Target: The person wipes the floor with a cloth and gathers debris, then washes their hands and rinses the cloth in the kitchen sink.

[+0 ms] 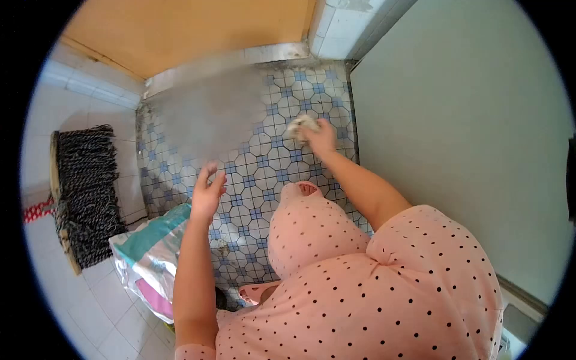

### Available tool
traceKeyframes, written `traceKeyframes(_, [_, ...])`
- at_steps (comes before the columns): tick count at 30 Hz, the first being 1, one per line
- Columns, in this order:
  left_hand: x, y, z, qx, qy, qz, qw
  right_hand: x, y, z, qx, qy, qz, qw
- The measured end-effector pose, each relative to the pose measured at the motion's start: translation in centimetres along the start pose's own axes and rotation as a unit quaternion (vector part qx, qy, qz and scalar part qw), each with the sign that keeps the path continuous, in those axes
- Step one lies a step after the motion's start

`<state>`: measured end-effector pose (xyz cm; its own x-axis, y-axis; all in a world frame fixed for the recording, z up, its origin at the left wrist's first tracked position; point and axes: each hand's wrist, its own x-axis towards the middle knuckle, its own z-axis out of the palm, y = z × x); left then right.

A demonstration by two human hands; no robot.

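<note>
My right hand (322,138) is closed around a crumpled whitish rag (300,126), held over the tiled floor (262,143) near the grey panel on the right. My left hand (207,191) is empty, its fingers apart and slightly curled, above the floor on the left side. Whether the rag touches the tiles I cannot tell. A grey smeared patch covers part of the floor beyond my left hand and hides what lies there.
A black string mop head (89,195) hangs along the left wall. Below it stands a shiny white, teal and pink bag (153,258) beside my left forearm. An orange door (192,30) closes the far side; a large grey panel (462,144) rises on the right.
</note>
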<state>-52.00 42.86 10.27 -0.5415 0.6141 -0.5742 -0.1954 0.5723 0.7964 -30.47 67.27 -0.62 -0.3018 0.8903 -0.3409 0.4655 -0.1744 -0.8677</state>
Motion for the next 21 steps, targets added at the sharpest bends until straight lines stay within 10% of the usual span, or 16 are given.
traceKeyframes(6, [2.3,-3.7,0.2,0.033,-0.027,-0.048,0.998,1.6,9.3,-6.0,-0.501,0.043,-0.056,0.863])
traceKeyframes(11, [3.4,-4.9,1.4,0.031,-0.014,-0.044,0.998,2.3,9.5,-6.4,-0.509,-0.153,-0.078,0.843])
traceKeyframes(14, [2.5,-4.6,1.8,0.016,-0.008,-0.036,0.999,1.6,10.2,-3.6,-0.413,-0.016,0.040,0.910])
traceKeyframes(16, [2.3,-4.0,1.8,0.028,-0.003,-0.035,0.999,0.4,11.8,1.3,-0.324,-0.011,0.008,0.946])
traceKeyframes(17, [2.3,-3.5,1.8,0.045,0.003,-0.039,0.998,-0.3,9.3,4.0,-0.177,-0.117,0.145,0.966])
traceKeyframes(21, [3.1,-4.0,0.8,0.089,0.036,0.019,0.995,-0.5,6.6,10.3,-0.254,-0.373,-0.118,0.884])
